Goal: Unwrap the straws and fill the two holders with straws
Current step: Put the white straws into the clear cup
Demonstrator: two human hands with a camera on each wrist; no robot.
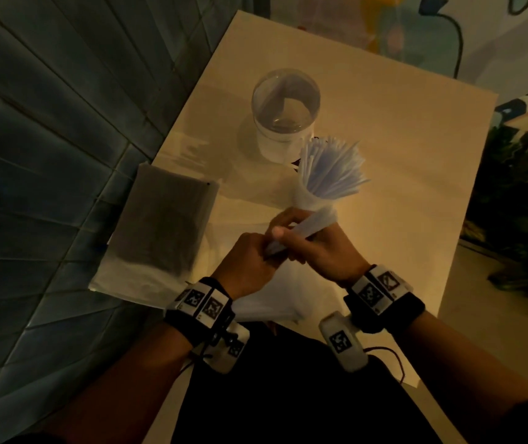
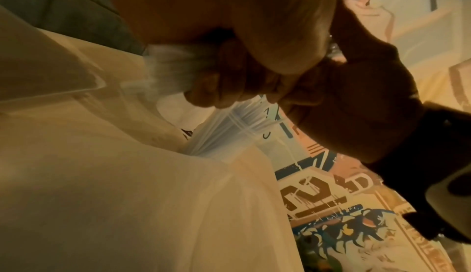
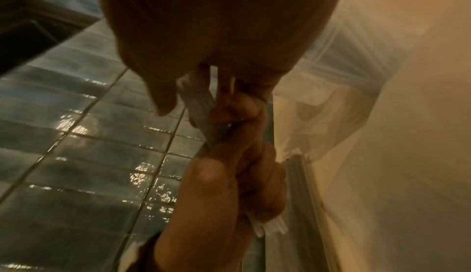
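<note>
Above the tabletop (image 1: 384, 129), both hands grasp one straw bundle (image 1: 330, 174).
Right hand (image 1: 323, 248) and left hand (image 1: 250, 261) clench its lower end; beyond it stands a clear holder (image 1: 283, 116); no writing readable.

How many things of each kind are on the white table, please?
Clear round plastic holder: 1
Bundle of pale blue straws in clear plastic wrap, held by both hands: 1
Flat grey packet: 1
Total: 3

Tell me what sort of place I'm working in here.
Probably a café or bar, dimly lit: a small pale table beside a blue tiled wall, a painted mural behind, and a clear straw holder waiting for the bundle of straws.
</note>
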